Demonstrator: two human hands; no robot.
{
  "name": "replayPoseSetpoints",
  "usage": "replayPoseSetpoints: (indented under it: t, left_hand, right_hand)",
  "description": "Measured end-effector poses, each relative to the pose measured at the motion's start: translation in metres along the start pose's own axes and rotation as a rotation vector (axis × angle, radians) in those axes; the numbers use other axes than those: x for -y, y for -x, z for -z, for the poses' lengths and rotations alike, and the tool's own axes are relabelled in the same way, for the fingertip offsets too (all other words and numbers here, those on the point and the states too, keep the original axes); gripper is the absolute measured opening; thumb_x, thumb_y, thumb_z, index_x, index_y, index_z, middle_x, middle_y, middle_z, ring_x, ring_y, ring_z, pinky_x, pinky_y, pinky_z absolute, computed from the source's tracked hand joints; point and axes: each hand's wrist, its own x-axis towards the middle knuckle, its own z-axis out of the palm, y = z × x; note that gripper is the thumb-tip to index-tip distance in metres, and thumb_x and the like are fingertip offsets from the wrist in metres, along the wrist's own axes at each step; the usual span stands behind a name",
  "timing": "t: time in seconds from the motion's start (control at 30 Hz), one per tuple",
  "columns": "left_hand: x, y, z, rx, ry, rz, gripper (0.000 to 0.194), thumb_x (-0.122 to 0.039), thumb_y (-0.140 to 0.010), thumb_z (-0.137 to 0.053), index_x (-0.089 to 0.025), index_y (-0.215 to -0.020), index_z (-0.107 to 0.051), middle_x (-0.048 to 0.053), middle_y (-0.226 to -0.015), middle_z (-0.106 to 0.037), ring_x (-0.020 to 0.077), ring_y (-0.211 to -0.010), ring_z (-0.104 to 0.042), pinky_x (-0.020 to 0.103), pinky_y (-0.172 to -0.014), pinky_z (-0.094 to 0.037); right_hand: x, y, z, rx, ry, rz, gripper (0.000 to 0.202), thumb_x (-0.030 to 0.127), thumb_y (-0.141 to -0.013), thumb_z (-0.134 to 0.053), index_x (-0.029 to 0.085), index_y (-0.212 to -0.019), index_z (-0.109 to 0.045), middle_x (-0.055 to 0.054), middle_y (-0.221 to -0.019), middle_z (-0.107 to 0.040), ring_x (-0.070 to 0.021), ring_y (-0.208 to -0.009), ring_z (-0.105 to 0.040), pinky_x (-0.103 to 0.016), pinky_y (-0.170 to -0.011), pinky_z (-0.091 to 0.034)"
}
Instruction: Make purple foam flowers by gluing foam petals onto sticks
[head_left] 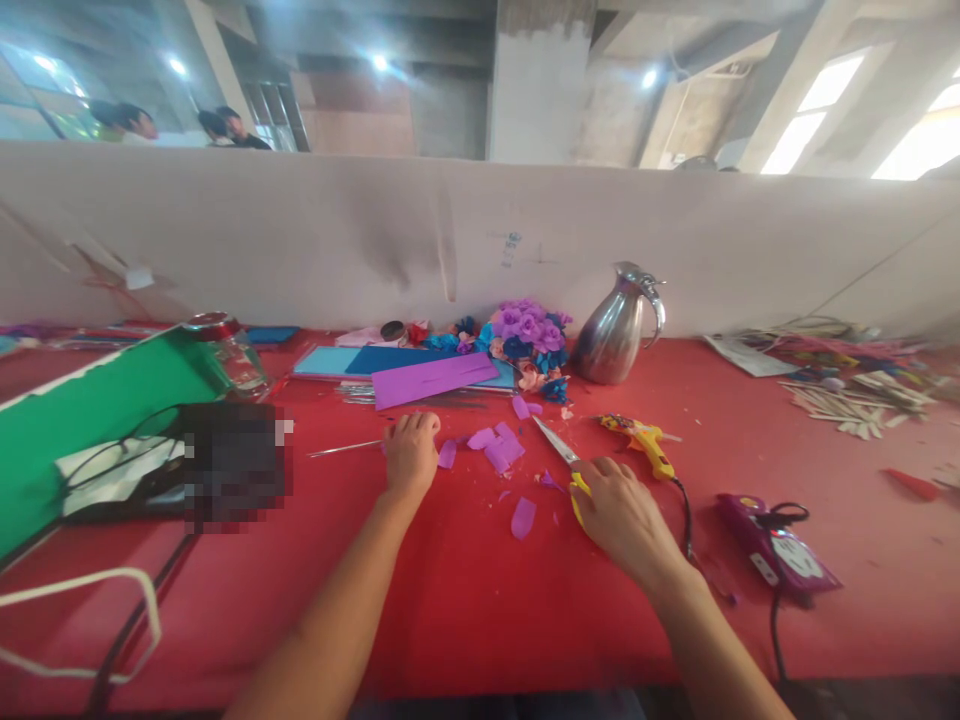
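My left hand point(411, 455) is closed near the middle of the red table, and a thin metal rod point(345, 449) sticks out from it to the left. Whether its fingers also hold paper is hidden. Over the yellow handles of a pair of scissors point(556, 440) my right hand point(622, 510) is curled, the blades pointing away and to the left. Cut purple paper pieces point(504, 452) lie between the hands, and a single piece point(523, 518) rests closer to me. Behind them a purple paper strip point(435, 380) lies on blue sheets point(330, 360).
Paper flowers point(529, 325) and a steel jug point(615, 330) stand at the back. Right of my right hand lie a yellow glue gun point(649, 445) and a purple power box point(780, 550) with cords. A lidded glass jar point(232, 355) and a dark blurred item point(240, 460) are left.
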Motion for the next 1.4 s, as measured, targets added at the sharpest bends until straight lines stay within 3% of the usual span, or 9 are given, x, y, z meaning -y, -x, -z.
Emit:
replayPoseSetpoints:
  t: [0.13,0.27,0.53,0.77,0.87,0.97,1.1,1.23,1.4]
  left_hand:
    - [-0.004,0.003,0.003,-0.018,0.064,-0.077,0.018,-0.016,-0.090,-0.044,-0.022,-0.085,-0.060,0.007,-0.088,-0.067,0.0261,-0.092,-0.053,0.040,-0.082,-0.030]
    - [-0.005,0.006,0.001,0.010,0.102,-0.184,0.019,-0.017,-0.091,-0.044,-0.023,-0.086,-0.061,0.006,-0.089,-0.068,0.0250,-0.093,-0.053,0.041,-0.084,-0.029]
    - [-0.007,-0.035,-0.001,0.018,0.144,-0.235,0.018,-0.016,-0.090,-0.047,-0.022,-0.084,-0.063,0.003,-0.091,-0.071,0.0221,-0.093,-0.054,0.042,-0.087,-0.027]
    - [-0.003,-0.060,-0.021,0.069,0.139,-0.194,0.024,-0.010,-0.088,-0.046,-0.023,-0.085,-0.066,0.004,-0.092,-0.072,0.0217,-0.094,-0.058,0.044,-0.093,-0.029]
    - [0.009,-0.064,-0.018,0.031,0.208,-0.107,0.030,-0.006,-0.084,-0.048,-0.024,-0.093,-0.069,0.005,-0.106,-0.072,0.0216,-0.102,-0.060,0.041,-0.096,-0.032]
    - [0.032,-0.058,-0.001,0.001,0.226,0.071,0.031,-0.006,-0.083,-0.049,-0.022,-0.101,-0.069,0.006,-0.109,-0.071,0.0208,-0.103,-0.061,0.035,-0.089,-0.040]
    - [0.063,-0.031,0.025,0.261,0.029,0.302,0.014,-0.018,-0.081,-0.059,-0.024,-0.086,-0.071,0.007,-0.102,-0.071,0.0277,-0.103,-0.060,0.040,-0.084,-0.042]
    - [0.071,-0.006,0.032,0.300,-0.066,0.314,0.010,-0.019,-0.080,-0.061,-0.023,-0.085,-0.069,0.008,-0.104,-0.068,0.0289,-0.107,-0.057,0.042,-0.084,-0.041]
    - [0.070,0.000,0.026,0.263,0.013,0.256,0.009,-0.019,-0.084,-0.055,-0.021,-0.081,-0.063,0.006,-0.101,-0.067,0.0275,-0.104,-0.057,0.041,-0.083,-0.040]
  right_hand:
    - [0.045,-0.021,0.015,0.156,-0.117,0.260,0.024,0.025,-0.091,-0.048,0.022,-0.107,-0.066,-0.009,-0.100,-0.070,-0.0232,-0.094,-0.067,-0.029,-0.074,-0.046]
    - [0.069,-0.044,0.011,0.207,-0.157,0.250,0.025,0.026,-0.091,-0.048,0.022,-0.106,-0.067,-0.008,-0.103,-0.072,-0.0238,-0.091,-0.068,-0.028,-0.070,-0.045]
    - [0.059,-0.045,-0.023,-0.016,-0.230,0.255,0.025,0.020,-0.092,-0.045,0.022,-0.095,-0.070,-0.005,-0.095,-0.072,-0.0186,-0.088,-0.066,-0.024,-0.072,-0.042]
    - [0.059,-0.044,-0.026,-0.105,-0.230,0.291,0.024,0.016,-0.091,-0.047,0.021,-0.091,-0.070,-0.005,-0.090,-0.072,-0.0177,-0.084,-0.065,-0.024,-0.071,-0.041]
    - [0.060,-0.044,-0.024,-0.070,-0.196,0.284,0.023,0.016,-0.091,-0.047,0.021,-0.090,-0.070,-0.005,-0.088,-0.072,-0.0182,-0.083,-0.065,-0.025,-0.070,-0.040]
    - [0.061,-0.042,-0.023,-0.038,-0.189,0.288,0.022,0.016,-0.091,-0.048,0.020,-0.091,-0.070,-0.006,-0.088,-0.072,-0.0182,-0.082,-0.065,-0.025,-0.070,-0.040]
    - [0.064,-0.040,-0.025,-0.050,-0.210,0.324,0.023,0.016,-0.091,-0.046,0.020,-0.091,-0.069,-0.006,-0.090,-0.072,-0.0180,-0.084,-0.065,-0.025,-0.072,-0.040]
    - [0.065,-0.039,-0.026,-0.049,-0.209,0.329,0.024,0.015,-0.091,-0.046,0.019,-0.088,-0.069,-0.006,-0.089,-0.072,-0.0179,-0.083,-0.065,-0.025,-0.071,-0.040]
    - [0.064,-0.040,-0.025,-0.027,-0.199,0.306,0.023,0.016,-0.091,-0.046,0.020,-0.089,-0.069,-0.006,-0.089,-0.072,-0.0181,-0.083,-0.065,-0.025,-0.070,-0.040]
